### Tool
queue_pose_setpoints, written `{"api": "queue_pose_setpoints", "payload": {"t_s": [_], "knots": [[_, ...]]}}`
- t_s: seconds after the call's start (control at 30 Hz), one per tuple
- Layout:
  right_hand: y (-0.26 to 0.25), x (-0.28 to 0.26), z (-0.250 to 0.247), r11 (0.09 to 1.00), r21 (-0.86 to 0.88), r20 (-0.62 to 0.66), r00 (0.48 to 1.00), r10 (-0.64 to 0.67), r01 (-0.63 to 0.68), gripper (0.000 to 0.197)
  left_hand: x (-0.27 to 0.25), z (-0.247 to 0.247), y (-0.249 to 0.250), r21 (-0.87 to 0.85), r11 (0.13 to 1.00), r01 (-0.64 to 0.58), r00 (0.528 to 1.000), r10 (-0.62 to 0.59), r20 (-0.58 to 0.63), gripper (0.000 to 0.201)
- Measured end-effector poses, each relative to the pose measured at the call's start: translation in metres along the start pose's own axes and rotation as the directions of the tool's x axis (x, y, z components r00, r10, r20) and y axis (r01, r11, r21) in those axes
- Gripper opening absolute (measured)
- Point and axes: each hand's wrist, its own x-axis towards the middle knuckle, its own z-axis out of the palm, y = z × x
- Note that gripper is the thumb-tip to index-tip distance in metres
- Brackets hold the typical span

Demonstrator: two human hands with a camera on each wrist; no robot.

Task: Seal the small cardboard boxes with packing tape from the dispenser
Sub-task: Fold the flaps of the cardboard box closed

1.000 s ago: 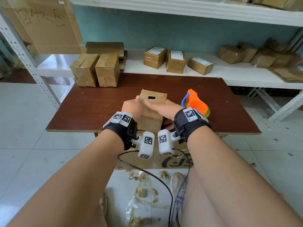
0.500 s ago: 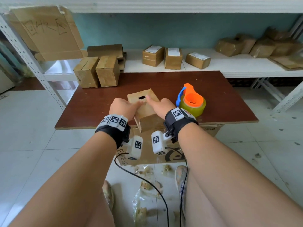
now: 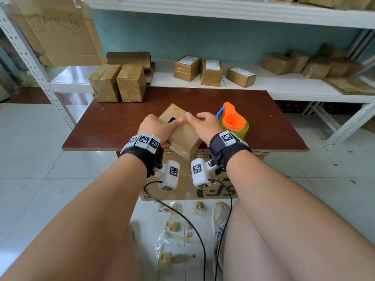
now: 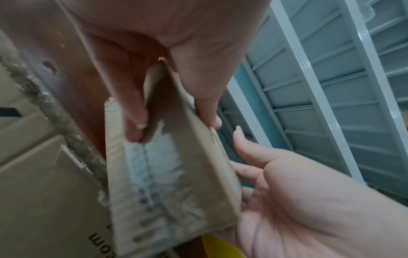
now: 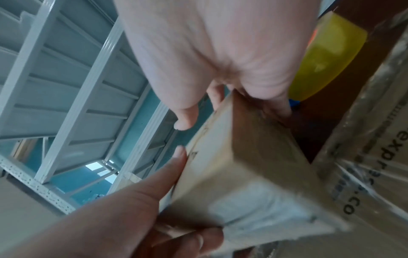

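Observation:
A small brown cardboard box with a dark slot in its top is held tilted over the front edge of the brown table, one corner pointing at me. My left hand grips its left end, thumb on top and fingers underneath. My right hand holds its right side with fingers curled over the edge, thumb off the cardboard. Old tape runs along the box's underside seam. The orange dispenser with a yellowish tape roll stands just right of my right hand.
Two taller boxes stand at the table's back left. Labelled boxes and more parcels sit on the white shelf behind. A large carton lies under the table; tape scraps and cables litter the floor.
Both hands have turned the box anticlockwise and tipped it, bringing one corner toward me over the table's edge. The dispenser has not moved.

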Motion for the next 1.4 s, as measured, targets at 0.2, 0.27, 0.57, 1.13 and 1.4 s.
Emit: {"api": "queue_pose_setpoints", "payload": {"t_s": [0.2, 0.27, 0.57, 1.13, 1.4], "knots": [[-0.007, 0.0, 0.016, 0.994, -0.078, 0.095, 0.992, 0.079, -0.072, 0.116, 0.006, -0.009, -0.013, -0.086, 0.991, 0.105, 0.994, -0.106, -0.007, 0.067], [-0.01, 0.001, 0.021, 0.992, -0.125, 0.058, 0.998, 0.029, -0.022, 0.116, 0.005, -0.013, -0.011, -0.05, 0.995, 0.088, 0.996, -0.086, 0.026, 0.072], [0.004, 0.032, 0.014, 0.99, -0.072, -0.124, 0.986, 0.113, -0.122, 0.053, 0.014, -0.015, -0.012, -0.014, 0.995, 0.102, 0.995, -0.102, 0.016, 0.085], [0.031, 0.046, -0.021, 0.916, -0.4, -0.329, 0.935, -0.133, -0.011, 0.042, 0.021, -0.004, 0.002, -0.552, 0.785, 0.282, 0.956, -0.277, 0.094, 0.051], [0.05, 0.059, -0.021, 0.771, -0.571, -0.35, 0.933, 0.085, -0.284, 0.07, 0.022, -0.001, 0.004, -0.508, 0.838, 0.197, 0.98, -0.186, 0.073, 0.049]]}}
